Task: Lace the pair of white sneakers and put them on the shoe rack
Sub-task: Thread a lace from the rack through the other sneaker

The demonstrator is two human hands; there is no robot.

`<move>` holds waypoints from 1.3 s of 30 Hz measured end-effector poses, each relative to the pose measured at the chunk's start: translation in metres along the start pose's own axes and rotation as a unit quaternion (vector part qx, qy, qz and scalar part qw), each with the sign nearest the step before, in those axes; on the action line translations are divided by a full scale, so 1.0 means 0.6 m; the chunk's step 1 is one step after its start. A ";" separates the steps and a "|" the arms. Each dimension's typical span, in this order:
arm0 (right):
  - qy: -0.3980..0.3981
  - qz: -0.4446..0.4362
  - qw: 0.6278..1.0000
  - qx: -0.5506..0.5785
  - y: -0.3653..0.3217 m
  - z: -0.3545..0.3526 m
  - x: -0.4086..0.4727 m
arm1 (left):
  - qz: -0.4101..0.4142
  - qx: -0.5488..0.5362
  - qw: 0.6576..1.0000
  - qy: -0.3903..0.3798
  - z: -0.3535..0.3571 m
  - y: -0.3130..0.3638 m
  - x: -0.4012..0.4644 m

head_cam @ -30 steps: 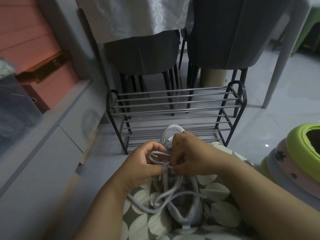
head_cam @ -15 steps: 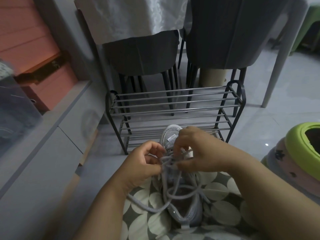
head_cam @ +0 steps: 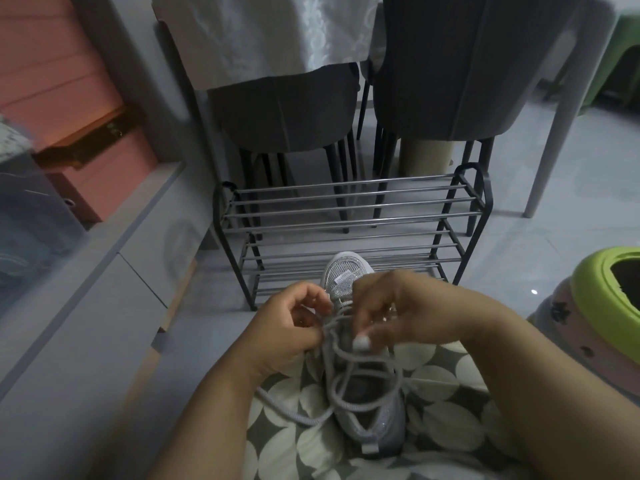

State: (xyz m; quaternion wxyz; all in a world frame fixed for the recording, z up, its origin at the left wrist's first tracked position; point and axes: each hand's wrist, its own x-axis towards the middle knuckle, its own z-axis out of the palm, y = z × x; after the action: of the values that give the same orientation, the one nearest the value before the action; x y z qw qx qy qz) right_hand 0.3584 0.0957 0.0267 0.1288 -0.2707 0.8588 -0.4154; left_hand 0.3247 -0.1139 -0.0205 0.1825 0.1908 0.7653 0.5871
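Note:
One white sneaker (head_cam: pixel 372 415) lies on my lap, toe pointing away toward the rack, on a grey cloth with pale round spots. Its white lace (head_cam: pixel 341 365) loops loosely over the opening and trails off to the left. My left hand (head_cam: pixel 285 332) pinches the lace at the left of the tongue. My right hand (head_cam: pixel 398 311) curls over the tongue from the right, fingers pinching the lace near the upper eyelets. The black metal shoe rack (head_cam: pixel 349 216) stands on the floor just beyond the toe, both tiers bare. A second sneaker is not in view.
Two dark grey chairs (head_cam: pixel 287 109) and a table with a white cloth (head_cam: pixel 263 32) stand behind the rack. A grey cabinet (head_cam: pixel 90 289) runs along the left with pink boxes (head_cam: pixel 97 174) on it. A green and pink round container (head_cam: pixel 606 306) sits at the right.
Both hands have shifted slightly along the lace at the tongue; the right hand's fingers have lifted and spread a little, and the loose loops over the opening have changed shape.

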 end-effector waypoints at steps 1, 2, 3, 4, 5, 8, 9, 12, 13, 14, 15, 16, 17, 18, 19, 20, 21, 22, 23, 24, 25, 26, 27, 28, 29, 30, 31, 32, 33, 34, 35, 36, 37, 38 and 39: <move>0.030 0.015 0.999 0.027 0.004 -0.005 -0.002 | 0.007 0.009 1.000 -0.008 0.003 0.003 0.001; 0.058 0.036 0.996 0.054 0.008 -0.011 -0.004 | 0.013 0.024 1.000 -0.013 0.005 0.005 0.000; 0.078 0.056 0.993 0.074 0.013 -0.017 -0.008 | 0.018 0.043 0.999 -0.014 0.008 0.007 0.001; 0.083 0.071 0.991 0.081 0.016 -0.021 -0.011 | 0.024 0.063 0.998 -0.012 0.011 0.008 0.002; 0.076 0.083 0.991 0.075 0.019 -0.022 -0.014 | 0.027 0.078 0.997 -0.010 0.013 0.009 0.002; 0.040 0.112 0.992 0.030 0.023 -0.012 -0.009 | -0.004 0.081 0.997 -0.010 0.019 0.017 0.000; 0.031 0.123 0.992 0.017 0.023 -0.007 -0.006 | -0.022 0.091 0.996 -0.011 0.021 0.017 0.000; 0.017 0.141 0.989 -0.032 0.028 0.002 -0.001 | -0.038 0.166 0.985 -0.012 0.030 0.016 0.005; 0.015 0.144 0.989 -0.042 0.031 0.003 -0.001 | -0.027 0.175 0.984 -0.012 0.035 0.017 0.006; 0.015 0.143 0.989 -0.043 0.033 0.004 -0.001 | -0.018 0.175 0.984 -0.016 0.039 0.018 0.007; 0.016 0.141 0.989 -0.039 0.035 0.004 -0.001 | -0.015 0.171 0.985 -0.024 0.042 0.019 0.008; 0.017 0.141 0.989 -0.029 0.038 0.003 -0.001 | -0.015 0.169 0.985 -0.034 0.044 0.021 0.008; 0.016 0.142 0.990 -0.012 0.039 0.002 -0.001 | -0.017 0.165 0.985 -0.040 0.046 0.021 0.009; 0.013 0.144 0.990 0.009 0.040 0.002 -0.002 | -0.020 0.156 0.986 -0.045 0.046 0.020 0.009; 0.009 0.143 0.989 0.031 0.040 0.000 -0.003 | -0.024 0.142 0.988 -0.048 0.046 0.019 0.008; 0.008 0.140 0.989 0.049 0.042 -0.001 -0.004 | -0.025 0.126 0.990 -0.051 0.045 0.018 0.008; 0.008 0.137 0.989 0.058 0.046 -0.001 -0.004 | -0.026 0.104 0.993 -0.053 0.044 0.016 0.007; 0.012 0.136 0.989 0.057 0.048 -0.001 -0.004 | -0.028 0.079 0.995 -0.055 0.042 0.014 0.006; 0.015 0.138 0.989 0.048 0.050 0.001 -0.003 | -0.032 0.052 0.997 -0.055 0.041 0.014 0.004; 0.019 0.142 0.989 0.033 0.051 0.002 -0.001 | -0.038 0.031 0.997 -0.054 0.039 0.013 0.003; 0.025 0.145 0.989 0.019 0.052 0.003 0.001 | -0.044 0.019 0.997 -0.053 0.038 0.015 0.002; 0.031 0.148 0.989 0.010 0.051 0.005 0.002 | -0.047 0.012 0.997 -0.054 0.035 0.017 0.001; 0.038 0.149 0.988 0.006 0.050 0.006 0.002 | -0.045 0.004 0.997 -0.059 0.032 0.021 -0.001; 0.046 0.153 0.987 0.004 0.050 0.006 0.001 | -0.037 -0.009 0.997 -0.067 0.028 0.026 -0.004; 0.055 0.160 0.986 0.002 0.051 0.005 -0.001 | -0.024 -0.031 0.996 -0.078 0.022 0.031 -0.008; 0.064 0.167 0.984 -0.001 0.052 0.004 -0.003 | -0.008 -0.062 0.994 -0.093 0.014 0.036 -0.012; 0.070 0.172 0.983 -0.005 0.054 0.003 -0.005 | 0.004 -0.099 0.989 -0.106 0.007 0.040 -0.017; 0.074 0.176 0.982 -0.007 0.055 0.002 -0.007 | 0.010 -0.128 0.985 -0.116 0.000 0.045 -0.022; 0.074 0.176 0.982 -0.007 0.055 0.001 -0.008 | 0.010 -0.136 0.983 -0.119 -0.005 0.049 -0.025; 0.072 0.175 0.982 -0.006 0.055 0.001 -0.007 | 0.003 -0.119 0.986 -0.112 -0.007 0.052 -0.025; 0.068 0.173 0.982 -0.004 0.055 0.002 -0.007 | -0.009 -0.083 0.992 -0.098 -0.005 0.054 -0.023; 0.063 0.173 0.983 -0.002 0.054 0.002 -0.006 | -0.021 -0.034 0.996 -0.079 0.000 0.052 -0.019; 0.058 0.172 0.983 0.000 0.054 0.003 -0.006 | -0.034 0.019 0.997 -0.059 0.006 0.049 -0.013; 0.055 0.169 0.984 0.004 0.052 0.003 -0.006 | -0.045 0.070 0.996 -0.042 0.014 0.045 -0.008; 0.052 0.166 0.985 0.011 0.052 0.004 -0.006 | -0.052 0.112 0.992 -0.029 0.022 0.041 -0.004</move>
State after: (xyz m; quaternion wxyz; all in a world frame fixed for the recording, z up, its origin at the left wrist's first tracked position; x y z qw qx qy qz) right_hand 0.3512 0.1118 0.0009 0.1535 -0.1012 0.8929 -0.4109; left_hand 0.3355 -0.0981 0.0005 0.2126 0.1869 0.8295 0.4814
